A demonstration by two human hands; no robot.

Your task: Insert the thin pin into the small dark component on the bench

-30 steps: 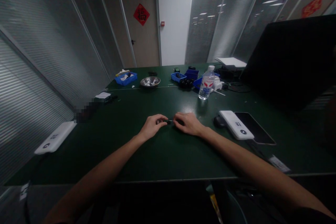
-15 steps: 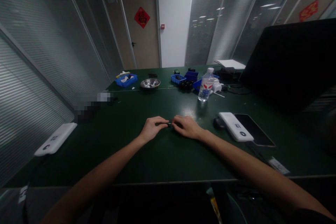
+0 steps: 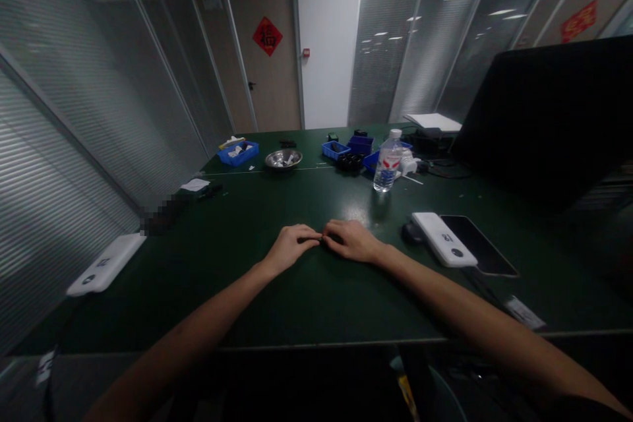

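Note:
My left hand (image 3: 293, 245) and my right hand (image 3: 350, 240) rest together on the dark green table (image 3: 316, 290), fingertips meeting in the middle. Between the fingertips is a small dark part (image 3: 320, 238), pinched from both sides and mostly hidden by the fingers. What the part is cannot be made out in this dim light. Both forearms stretch in from the near edge.
A white power bank (image 3: 444, 248) and a black phone (image 3: 477, 252) lie to the right, with a small dark round object (image 3: 410, 232) beside them. A water bottle (image 3: 388, 161), blue bins (image 3: 237, 152), a steel bowl (image 3: 283, 158) and a dark monitor (image 3: 548, 112) stand farther back. Another white device (image 3: 105, 264) lies far left.
My two hands have closed in on each other, so the small gap between the fingertips has gone. The view has shifted slightly.

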